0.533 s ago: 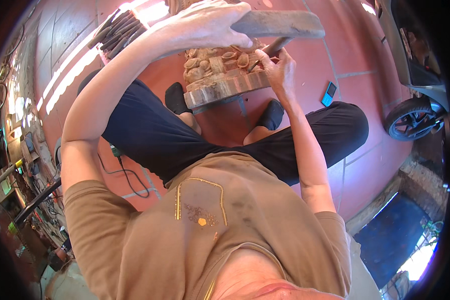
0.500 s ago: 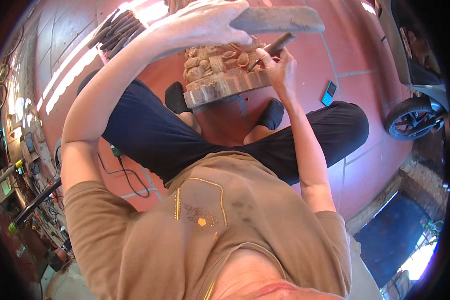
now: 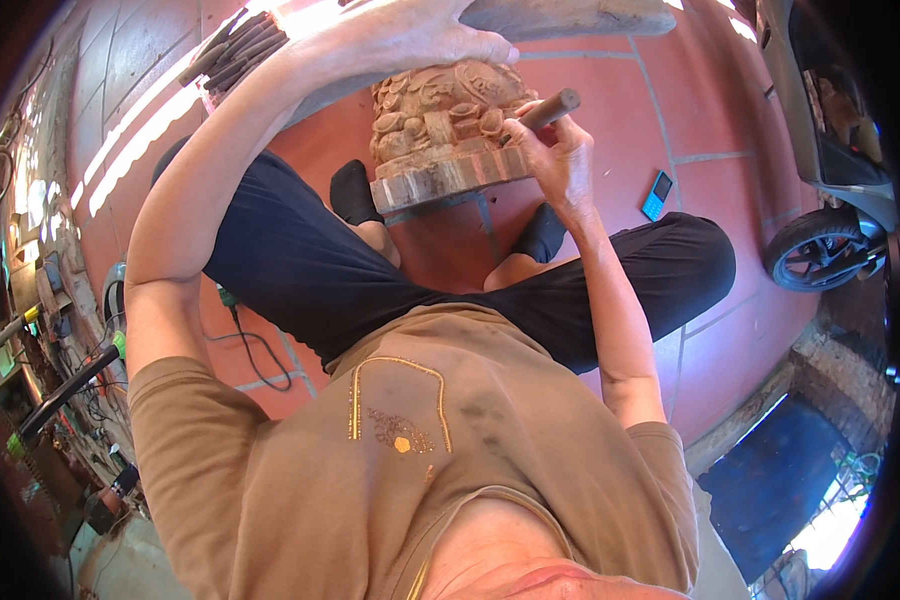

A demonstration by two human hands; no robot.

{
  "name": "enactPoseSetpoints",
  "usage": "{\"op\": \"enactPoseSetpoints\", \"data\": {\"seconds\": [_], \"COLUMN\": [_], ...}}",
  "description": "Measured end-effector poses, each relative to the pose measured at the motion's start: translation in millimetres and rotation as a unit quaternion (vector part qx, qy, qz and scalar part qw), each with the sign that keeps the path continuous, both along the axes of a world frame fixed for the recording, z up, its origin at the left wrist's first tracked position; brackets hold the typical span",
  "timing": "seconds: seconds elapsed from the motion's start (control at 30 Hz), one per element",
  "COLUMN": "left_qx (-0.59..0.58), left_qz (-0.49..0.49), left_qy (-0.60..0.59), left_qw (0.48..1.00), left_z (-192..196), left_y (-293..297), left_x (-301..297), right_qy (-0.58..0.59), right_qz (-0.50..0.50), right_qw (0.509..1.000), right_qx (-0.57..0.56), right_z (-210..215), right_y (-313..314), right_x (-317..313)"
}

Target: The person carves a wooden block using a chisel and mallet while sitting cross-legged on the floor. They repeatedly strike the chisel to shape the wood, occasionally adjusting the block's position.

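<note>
A carved wooden figure [image 3: 435, 125], with rounded relief shapes and a flat, rough-edged base, stands on the floor between my feet. My right hand [image 3: 562, 165] is closed around a chisel with a brown round handle [image 3: 552, 109], held at the carving's right side. The chisel's tip is hidden by my fingers and the wood. My left hand [image 3: 435, 42] reaches across above the carving, wrapped around a long, flat wooden mallet [image 3: 580, 16]. The mallet's striking part points right, apart from the chisel handle, and its far edge is cut off at the top.
A bundle of dark-handled tools [image 3: 235, 50] lies at the far left. On the red tiles at right rests a blue mobile phone [image 3: 657, 195]. A motorbike wheel [image 3: 820, 243] stands farther right. A black cable [image 3: 255, 350] runs beside my left leg, near cluttered shelving.
The mallet in my left hand has moved away from the chisel, toward the upper edge. The chisel's handle end has shifted slightly left and nearer to me.
</note>
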State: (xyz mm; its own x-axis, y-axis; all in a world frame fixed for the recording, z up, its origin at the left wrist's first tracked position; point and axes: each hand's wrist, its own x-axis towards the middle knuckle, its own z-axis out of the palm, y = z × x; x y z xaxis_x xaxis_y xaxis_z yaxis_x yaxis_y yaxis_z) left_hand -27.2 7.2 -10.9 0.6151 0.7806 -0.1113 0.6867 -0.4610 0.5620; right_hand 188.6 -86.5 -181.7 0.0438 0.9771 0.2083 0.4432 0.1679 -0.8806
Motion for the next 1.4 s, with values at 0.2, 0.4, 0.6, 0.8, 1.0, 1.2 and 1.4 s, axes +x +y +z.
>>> {"op": "enactPoseSetpoints", "data": {"seconds": [0.2, 0.4, 0.6, 0.8, 1.0, 1.2, 1.4], "left_qx": [0.037, 0.072, 0.047, 0.035, -0.124, -0.229, -0.254], "left_qz": [0.034, 0.076, 0.085, 0.103, 0.177, 0.284, 0.327], "left_qy": [-0.105, -0.033, -0.075, -0.108, -0.299, -0.460, -0.477], "left_qw": [0.993, 0.994, 0.992, 0.988, 0.929, 0.810, 0.776], "left_z": [-12, -2, -4, -18, -58, -96, -134], "left_y": [-3, -3, -17, -36, -73, -116, -143], "left_x": [-5, -17, -24, -35, -40, -26, -24], "right_qy": [0.203, 0.029, -0.040, -0.080, -0.108, -0.110, -0.122], "right_qz": [-0.083, -0.013, 0.032, 0.063, 0.096, 0.186, 0.194], "right_qw": [0.974, 0.998, 0.998, 0.995, 0.990, 0.976, 0.973], "right_qx": [-0.047, -0.055, -0.032, -0.010, -0.002, -0.013, -0.035], "right_z": [9, 4, 2, 4, 11, 12, 13], "right_y": [20, 12, 20, 25, 25, 29, 33], "right_x": [15, 2, -8, -10, -13, -1, 4]}}
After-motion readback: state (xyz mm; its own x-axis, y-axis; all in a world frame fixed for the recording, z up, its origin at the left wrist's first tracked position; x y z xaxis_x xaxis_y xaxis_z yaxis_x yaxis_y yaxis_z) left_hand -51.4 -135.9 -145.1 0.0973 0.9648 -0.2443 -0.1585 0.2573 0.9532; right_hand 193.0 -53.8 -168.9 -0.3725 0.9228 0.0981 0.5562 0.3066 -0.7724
